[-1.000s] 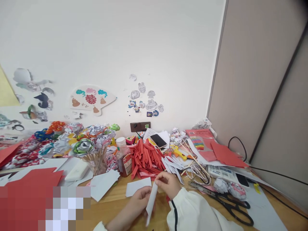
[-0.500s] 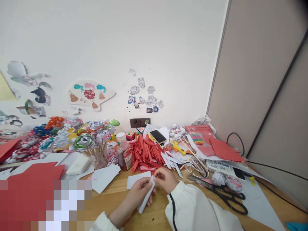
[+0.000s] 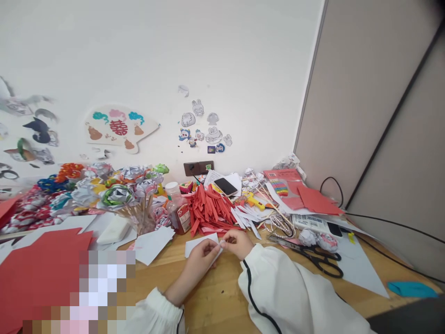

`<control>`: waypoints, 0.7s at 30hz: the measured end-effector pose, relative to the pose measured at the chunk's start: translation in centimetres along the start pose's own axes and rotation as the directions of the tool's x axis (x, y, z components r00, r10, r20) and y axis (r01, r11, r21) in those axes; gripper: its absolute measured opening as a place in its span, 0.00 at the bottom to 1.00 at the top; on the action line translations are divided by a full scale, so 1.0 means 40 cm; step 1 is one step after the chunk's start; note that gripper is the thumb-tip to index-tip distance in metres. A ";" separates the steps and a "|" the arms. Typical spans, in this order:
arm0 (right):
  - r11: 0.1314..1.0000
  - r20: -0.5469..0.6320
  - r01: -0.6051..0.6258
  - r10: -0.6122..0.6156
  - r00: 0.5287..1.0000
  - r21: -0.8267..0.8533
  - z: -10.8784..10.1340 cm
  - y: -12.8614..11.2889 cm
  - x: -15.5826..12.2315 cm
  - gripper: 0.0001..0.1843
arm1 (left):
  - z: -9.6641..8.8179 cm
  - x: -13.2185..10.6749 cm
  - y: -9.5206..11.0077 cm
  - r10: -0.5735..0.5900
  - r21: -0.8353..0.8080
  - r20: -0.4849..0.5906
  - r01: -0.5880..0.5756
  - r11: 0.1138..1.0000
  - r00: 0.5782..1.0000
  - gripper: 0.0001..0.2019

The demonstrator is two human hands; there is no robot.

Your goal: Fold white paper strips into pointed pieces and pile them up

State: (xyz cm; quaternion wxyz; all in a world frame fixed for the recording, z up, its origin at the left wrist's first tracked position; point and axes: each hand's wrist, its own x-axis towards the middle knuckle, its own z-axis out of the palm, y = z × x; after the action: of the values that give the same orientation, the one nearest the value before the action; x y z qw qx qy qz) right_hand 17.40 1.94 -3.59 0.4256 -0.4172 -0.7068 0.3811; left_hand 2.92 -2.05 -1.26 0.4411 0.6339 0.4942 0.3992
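My left hand (image 3: 203, 255) is closed around a folded white paper strip (image 3: 218, 253), most of which is hidden by the fingers. At the strip's upper end, my right hand (image 3: 238, 244) pinches the paper between thumb and fingertips. Just behind my left hand lies a flat white paper piece (image 3: 194, 241) on the wooden table. Beyond both hands are a heap of folded red paper strips (image 3: 210, 211) and a smaller pile of white paper strips (image 3: 247, 218).
Black-handled scissors (image 3: 323, 260) lie right of my sleeve. Behind them are bead strings (image 3: 279, 226), a yellow glue gun (image 3: 255, 201) and a phone (image 3: 225, 186). Left stand a jar (image 3: 178, 213), a cup of sticks (image 3: 141, 218) and paper flowers (image 3: 118, 195). Red paper (image 3: 41, 264) lies front left.
Both hands have tilted the strip and brought it closer in, so less of it shows below my left hand. The whole view has shifted slightly.
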 end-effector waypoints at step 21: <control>0.981 -0.088 -0.122 0.137 0.987 0.153 -0.016 -0.031 -0.001 0.11 | -0.002 -0.012 0.024 -0.003 0.008 0.041 0.003 1.000 0.999 0.13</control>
State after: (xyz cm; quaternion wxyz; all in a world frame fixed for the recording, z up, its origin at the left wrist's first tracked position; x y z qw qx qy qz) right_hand 17.67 1.55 -2.27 0.4637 -0.4478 -0.6263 0.4383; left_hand 3.02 -2.63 -0.34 0.4492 0.6429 0.4876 0.3837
